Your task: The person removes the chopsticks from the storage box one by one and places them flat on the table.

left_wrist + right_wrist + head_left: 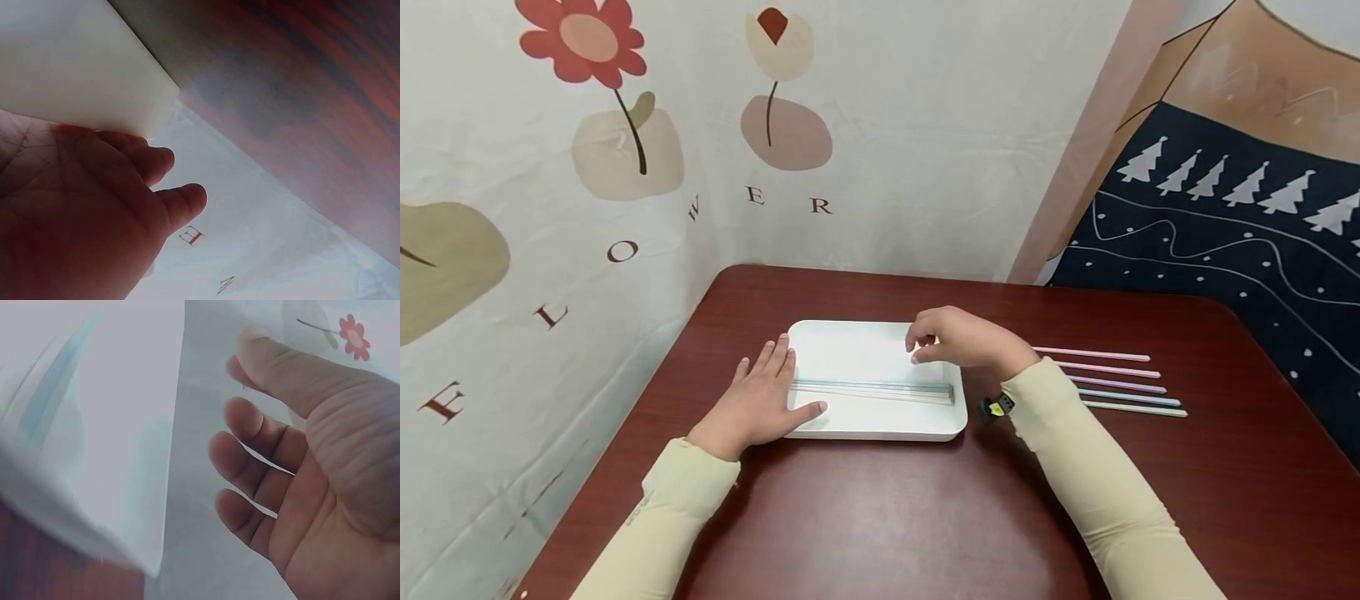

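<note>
A white rectangular tray (865, 346) with low walls sits on the table. Inside it, thin pale straw-like sticks (880, 392), some bluish and some whitish, lie lengthwise side by side. My left hand (752, 400) rests against the tray's left side, its fingers straight and the thumb reaching over the front left corner. In the left wrist view, the fingers of that hand press along the tray's outer wall (125, 75). Over the tray's back right part hovers my right hand (958, 337), loosely curled. The right wrist view shows nothing between its fingers (234, 456).
Several pastel sticks (1120, 392), pink, purple, blue and green, lie roughly parallel on the dark red-brown table (887, 517) to the right, partly behind my right forearm. A flower-printed cloth (910, 167) hangs behind the table, with a dark tree-patterned cloth (1225, 217) at right.
</note>
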{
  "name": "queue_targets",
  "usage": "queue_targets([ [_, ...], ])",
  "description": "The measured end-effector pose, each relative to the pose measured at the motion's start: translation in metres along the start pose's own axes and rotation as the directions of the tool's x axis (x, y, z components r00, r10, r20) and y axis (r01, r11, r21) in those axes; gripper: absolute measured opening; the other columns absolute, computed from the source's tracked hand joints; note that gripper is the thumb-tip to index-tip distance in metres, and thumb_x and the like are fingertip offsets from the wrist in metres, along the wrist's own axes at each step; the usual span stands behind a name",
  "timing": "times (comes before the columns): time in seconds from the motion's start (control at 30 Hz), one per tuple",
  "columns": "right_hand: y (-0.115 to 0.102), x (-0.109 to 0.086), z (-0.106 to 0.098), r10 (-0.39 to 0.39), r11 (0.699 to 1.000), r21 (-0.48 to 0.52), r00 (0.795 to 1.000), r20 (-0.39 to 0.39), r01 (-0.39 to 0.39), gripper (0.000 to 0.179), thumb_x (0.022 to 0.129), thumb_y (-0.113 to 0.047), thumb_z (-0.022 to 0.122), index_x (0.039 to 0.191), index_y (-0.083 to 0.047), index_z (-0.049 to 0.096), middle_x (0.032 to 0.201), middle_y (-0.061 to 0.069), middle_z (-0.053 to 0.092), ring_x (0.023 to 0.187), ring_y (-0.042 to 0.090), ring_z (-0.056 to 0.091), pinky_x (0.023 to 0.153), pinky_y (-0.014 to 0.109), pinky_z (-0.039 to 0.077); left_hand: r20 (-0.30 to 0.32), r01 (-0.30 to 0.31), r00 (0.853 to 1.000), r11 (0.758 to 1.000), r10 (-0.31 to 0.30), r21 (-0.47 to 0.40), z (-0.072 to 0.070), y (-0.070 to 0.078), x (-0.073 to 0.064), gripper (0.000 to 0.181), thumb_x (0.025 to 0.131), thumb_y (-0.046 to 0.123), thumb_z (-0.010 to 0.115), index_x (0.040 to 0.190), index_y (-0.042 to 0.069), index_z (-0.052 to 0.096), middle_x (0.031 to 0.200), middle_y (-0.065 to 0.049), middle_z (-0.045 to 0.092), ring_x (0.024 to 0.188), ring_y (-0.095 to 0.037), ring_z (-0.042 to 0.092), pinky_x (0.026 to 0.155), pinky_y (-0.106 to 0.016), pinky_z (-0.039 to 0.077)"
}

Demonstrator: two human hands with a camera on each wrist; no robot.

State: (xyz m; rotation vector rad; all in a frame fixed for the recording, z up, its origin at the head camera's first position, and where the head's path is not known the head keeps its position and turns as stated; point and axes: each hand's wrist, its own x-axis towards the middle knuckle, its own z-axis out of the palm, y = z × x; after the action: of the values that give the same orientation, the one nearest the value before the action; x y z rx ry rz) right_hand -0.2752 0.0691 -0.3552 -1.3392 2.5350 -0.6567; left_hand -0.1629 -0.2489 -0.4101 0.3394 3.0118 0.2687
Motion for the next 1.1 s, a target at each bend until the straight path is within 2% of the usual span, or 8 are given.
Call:
queue_targets([
  [0.23,-0.004,0.028,0.015,-0.082,0.997,0.01,0.997,-0.003,0.082,0.005,0.091,-0.015,0.073,0.096,-0.015,0.073,0.088,-0.007,0.059,0.081,0.01,0.054,0.072,0.028,0.047,0.003,0.013,1.0,1.0,-0.013,0.015,0.002,0.0,0.0,0.11,0.089,0.077,0.042,0.153,-0.009,0.021,0.164,-0.022,0.001,0.149,-0.043,0.006,0.113,-0.066,0.009],
  [0.33,-0.004,0.037,0.022,-0.088,0.995,0.038,0.996,0.003,0.088,0.005,0.09,-0.014,0.074,0.094,-0.016,0.072,0.085,-0.006,0.058,0.08,0.01,0.054,0.071,0.027,0.047,0.0,0.015,1.0,1.0,-0.015,0.026,0.003,0.0,0.0,0.111,0.088,0.079,0.041,0.153,-0.01,0.022,0.164,-0.022,0.003,0.149,-0.044,0.007,0.113,-0.067,0.009],
  [0.53,0.0,0.054,0.041,-0.04,0.992,0.122,0.997,0.062,0.032,0.006,0.09,-0.015,0.075,0.093,-0.019,0.072,0.082,-0.006,0.059,0.079,0.01,0.054,0.07,0.025,0.046,-0.007,0.018,1.0,0.999,-0.018,0.043,0.003,0.0,0.001,0.112,0.088,0.08,0.038,0.153,-0.009,0.023,0.164,-0.022,0.003,0.149,-0.044,0.008,0.112,-0.068,0.01],
  [0.7,0.0,0.063,0.057,-0.034,0.99,0.137,0.993,0.117,0.018,0.003,0.093,-0.018,0.072,0.094,-0.016,0.072,0.082,-0.006,0.06,0.078,0.009,0.054,0.07,0.024,0.047,-0.004,0.018,1.0,0.999,-0.018,0.045,0.003,0.0,0.001,0.109,0.089,0.077,0.041,0.153,-0.01,0.023,0.164,-0.023,0.004,0.148,-0.044,0.009,0.112,-0.068,0.012],
  [0.87,0.0,0.065,0.063,-0.026,0.99,0.142,0.992,0.126,0.008,0.001,0.094,-0.017,0.07,0.093,-0.017,0.071,0.079,-0.006,0.06,0.076,0.008,0.054,0.07,0.024,0.047,-0.006,0.015,1.0,0.999,-0.015,0.051,0.003,0.001,0.002,0.107,0.09,0.074,0.045,0.153,-0.01,0.023,0.164,-0.022,0.004,0.148,-0.044,0.009,0.112,-0.067,0.013],
  [1.1,0.002,0.064,0.066,0.027,0.99,0.134,0.993,0.116,-0.043,0.009,0.093,-0.015,0.07,0.088,-0.022,0.069,0.076,-0.007,0.059,0.073,0.007,0.052,0.068,0.024,0.046,0.007,0.017,1.0,0.999,-0.017,0.051,0.002,0.001,0.002,0.108,0.09,0.076,0.042,0.153,-0.009,0.022,0.164,-0.022,0.002,0.148,-0.044,0.009,0.113,-0.067,0.013],
])
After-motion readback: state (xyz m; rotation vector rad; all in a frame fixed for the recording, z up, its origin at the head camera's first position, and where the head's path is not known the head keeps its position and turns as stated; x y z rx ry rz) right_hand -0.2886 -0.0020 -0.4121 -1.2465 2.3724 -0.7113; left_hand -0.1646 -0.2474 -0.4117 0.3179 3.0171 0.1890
